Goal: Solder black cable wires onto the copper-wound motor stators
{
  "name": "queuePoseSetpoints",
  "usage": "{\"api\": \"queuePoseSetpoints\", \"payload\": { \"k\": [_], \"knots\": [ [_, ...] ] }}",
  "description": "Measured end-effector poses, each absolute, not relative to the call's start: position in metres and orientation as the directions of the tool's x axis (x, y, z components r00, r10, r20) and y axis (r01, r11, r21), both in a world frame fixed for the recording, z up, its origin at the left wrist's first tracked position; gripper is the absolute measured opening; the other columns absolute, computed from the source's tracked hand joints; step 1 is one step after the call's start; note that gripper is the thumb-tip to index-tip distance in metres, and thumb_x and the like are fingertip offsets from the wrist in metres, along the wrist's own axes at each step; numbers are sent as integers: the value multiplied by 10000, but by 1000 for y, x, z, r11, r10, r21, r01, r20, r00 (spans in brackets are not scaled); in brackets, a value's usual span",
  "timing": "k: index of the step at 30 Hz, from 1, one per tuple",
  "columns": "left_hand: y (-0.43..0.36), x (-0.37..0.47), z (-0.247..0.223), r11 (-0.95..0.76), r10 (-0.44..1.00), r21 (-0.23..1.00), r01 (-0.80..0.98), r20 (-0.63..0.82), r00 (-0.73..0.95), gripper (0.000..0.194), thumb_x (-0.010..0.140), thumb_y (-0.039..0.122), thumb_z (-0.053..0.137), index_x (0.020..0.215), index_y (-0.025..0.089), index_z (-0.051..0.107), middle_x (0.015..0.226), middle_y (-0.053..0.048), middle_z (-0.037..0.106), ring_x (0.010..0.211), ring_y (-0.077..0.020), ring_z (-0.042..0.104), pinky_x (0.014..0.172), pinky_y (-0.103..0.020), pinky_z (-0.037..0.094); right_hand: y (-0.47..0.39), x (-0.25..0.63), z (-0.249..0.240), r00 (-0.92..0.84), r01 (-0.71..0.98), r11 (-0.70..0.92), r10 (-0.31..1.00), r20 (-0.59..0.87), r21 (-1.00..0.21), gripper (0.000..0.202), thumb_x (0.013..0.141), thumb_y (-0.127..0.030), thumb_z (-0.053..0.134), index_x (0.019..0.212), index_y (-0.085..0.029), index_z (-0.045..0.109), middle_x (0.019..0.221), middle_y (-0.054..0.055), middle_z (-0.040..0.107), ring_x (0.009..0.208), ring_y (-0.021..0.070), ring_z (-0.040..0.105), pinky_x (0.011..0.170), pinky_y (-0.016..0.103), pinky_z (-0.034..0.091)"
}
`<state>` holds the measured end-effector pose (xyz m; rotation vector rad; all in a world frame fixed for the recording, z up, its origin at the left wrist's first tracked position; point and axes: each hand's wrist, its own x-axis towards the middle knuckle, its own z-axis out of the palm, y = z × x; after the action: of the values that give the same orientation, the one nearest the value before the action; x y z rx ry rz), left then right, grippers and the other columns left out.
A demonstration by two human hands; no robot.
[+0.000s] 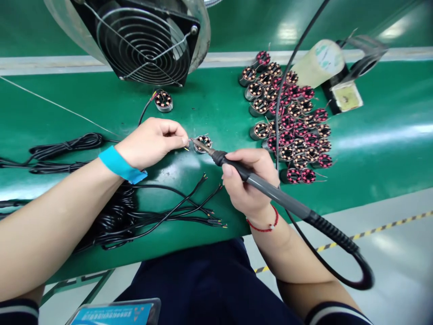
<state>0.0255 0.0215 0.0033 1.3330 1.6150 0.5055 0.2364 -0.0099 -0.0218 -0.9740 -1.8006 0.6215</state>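
My right hand (252,180) is wrapped round a soldering iron (279,196). The iron's tip points left, over a small copper-wound motor stator (203,143) on the green bench. Just left of that stator, my left hand (157,141) pinches the end of a thin multi-wire cable; a yellow wire tip shows below the fingers. The iron's tip and the pinched wire ends are close together, and I cannot tell whether they touch. Behind my left hand stands another stator (163,101) with a black cable joined to it.
A fan (145,49) stands at the back. Many stators (291,122) are grouped on the right, beside a solder roll (320,63) and an iron stand with a sponge (347,97). Bundled black cables (117,212) lie front left. The iron's cord (280,90) crosses the stators.
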Motion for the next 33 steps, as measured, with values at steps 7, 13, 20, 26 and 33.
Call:
{"api": "queuePoseSetpoints", "payload": {
  "k": [7,13,20,26,33],
  "knots": [
    [21,24,0,306,925,798,518,-378,37,163,734,290,640,668,142,640,637,-3,551,626,-121,461,651,-278,355,-11,236,-24,-209,327,527,850,484,-784,84,900,-306,605,974,-272,585,768,-32,668,508,98,592,501,273,527],
    [23,25,0,316,926,795,517,-378,15,137,737,251,645,658,139,646,636,3,567,611,-111,464,630,-266,350,-12,236,-26,-204,302,505,863,463,-808,100,907,-305,607,999,-272,586,773,-36,661,508,92,593,484,268,516],
    [23,26,2,300,929,796,526,-369,28,150,735,273,649,671,137,655,652,0,586,621,-112,477,646,-263,372,-9,238,-25,-200,303,522,853,482,-797,209,900,-242,622,1105,-280,598,1019,4,681,781,153,691,706,336,595],
    [23,22,-4,277,934,803,528,-355,48,161,735,296,641,703,140,662,667,-9,600,630,-117,483,636,-264,367,-1,234,-30,-334,283,535,833,441,-796,328,953,-283,558,1278,-322,541,1243,4,659,965,176,706,900,367,601],
    [23,21,-5,248,944,822,512,-325,64,187,711,332,643,690,146,657,669,-8,624,636,-121,511,642,-261,397,26,220,-19,-517,471,579,792,324,-666,307,989,-284,401,1269,-254,525,1065,8,698,998,184,648,954,380,509]
  ]
}}
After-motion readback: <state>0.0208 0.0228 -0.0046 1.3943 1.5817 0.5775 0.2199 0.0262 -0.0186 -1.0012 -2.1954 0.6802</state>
